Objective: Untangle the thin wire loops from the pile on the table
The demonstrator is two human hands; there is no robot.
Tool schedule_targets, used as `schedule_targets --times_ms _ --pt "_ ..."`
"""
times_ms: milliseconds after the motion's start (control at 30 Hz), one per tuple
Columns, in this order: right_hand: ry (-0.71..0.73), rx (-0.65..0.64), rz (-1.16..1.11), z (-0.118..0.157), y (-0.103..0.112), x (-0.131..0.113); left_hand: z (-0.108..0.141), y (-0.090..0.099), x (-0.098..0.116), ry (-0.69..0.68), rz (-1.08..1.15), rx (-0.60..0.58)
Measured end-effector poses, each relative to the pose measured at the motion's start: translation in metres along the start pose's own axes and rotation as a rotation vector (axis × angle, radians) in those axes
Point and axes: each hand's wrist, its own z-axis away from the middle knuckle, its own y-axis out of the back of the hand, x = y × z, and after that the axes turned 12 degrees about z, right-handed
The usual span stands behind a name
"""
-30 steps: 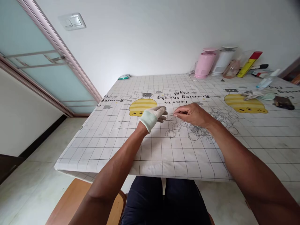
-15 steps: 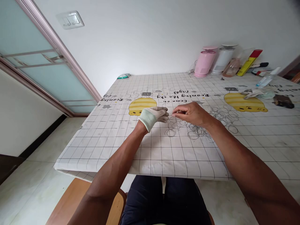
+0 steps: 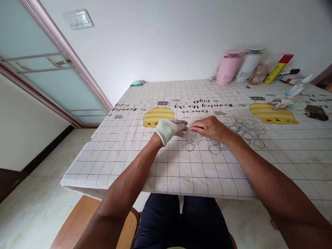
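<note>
My left hand (image 3: 174, 128) wears a whitish work glove with a pale green cuff. Its fingers stretch out to the right, slightly apart, over the table. Right at those fingertips, my bare right hand (image 3: 211, 128) is closed in a pinch; whatever sits between thumb and forefinger is too small to make out. Under and beside the right hand lies a loose tangle of thin dark wire-like loops (image 3: 247, 131). One loop (image 3: 189, 146) lies at the tangle's left end, just below the hands. The right hand and forearm hide part of the tangle.
A checked tablecloth (image 3: 124, 145) covers the table. By the back wall stand a pink cylindrical device (image 3: 228, 69), a white one (image 3: 246, 67), a pinkish bottle (image 3: 258, 75) and a yellow-and-red can (image 3: 278, 69). A clear bottle (image 3: 297, 88), crumpled glove (image 3: 285, 103) and dark object (image 3: 316, 112) lie right.
My right hand has moved slightly left, closing the small gap to the gloved fingertips, and its pinch looks tighter. The left hand has barely moved; the view has shifted slightly.
</note>
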Motion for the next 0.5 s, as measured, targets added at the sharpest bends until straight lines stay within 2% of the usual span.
schedule_targets --times_ms 133,233,367,500 --pt "-0.066 0.008 -0.047 0.000 0.000 0.000 0.001 0.001 0.001 -0.062 0.013 0.022" --pt "-0.122 0.055 -0.036 0.001 0.001 -0.001 0.002 0.002 0.000 -0.096 -0.038 -0.020" --pt "-0.134 0.094 -0.001 -0.001 -0.002 -0.003 0.003 -0.005 -0.008 0.014 -0.158 -0.084" --pt "-0.127 0.111 -0.014 -0.003 -0.005 -0.007 0.002 -0.015 -0.014 0.098 -0.039 -0.090"
